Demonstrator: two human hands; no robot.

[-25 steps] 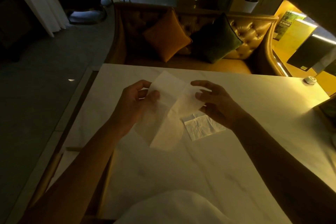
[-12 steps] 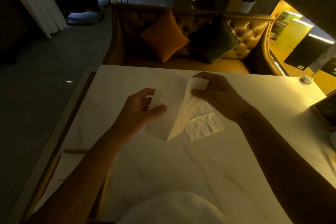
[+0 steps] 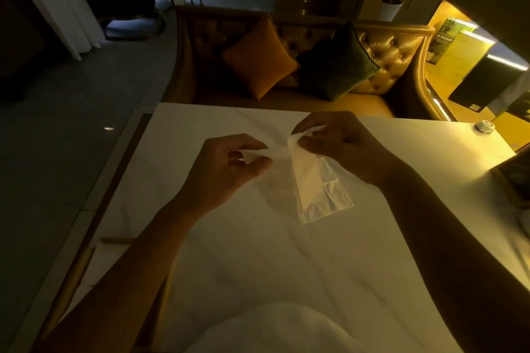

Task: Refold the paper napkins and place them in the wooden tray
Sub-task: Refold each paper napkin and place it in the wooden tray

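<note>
A thin white paper napkin (image 3: 298, 178) hangs in the air over the white marble table (image 3: 286, 261), bent along a slanting fold. My left hand (image 3: 229, 169) pinches its left corner between thumb and fingers. My right hand (image 3: 341, 146) pinches its top edge, a little farther off. Under it, a second napkin (image 3: 329, 203) lies flat and creased on the table, partly hidden. At the lower left, beyond the table's edge, the wooden tray (image 3: 77, 269) shows a pale sheet inside; my left forearm covers much of it.
A tufted leather sofa (image 3: 387, 46) with an orange cushion (image 3: 259, 61) and a dark green cushion (image 3: 335, 63) stands behind the table. A small white round object (image 3: 484, 126) sits at the far right corner. A dark box (image 3: 513, 178) stands on the right edge.
The napkin has been folded over: my right hand carried its edge up and toward the left hand, and both hands now sit closer together and higher over the table.
</note>
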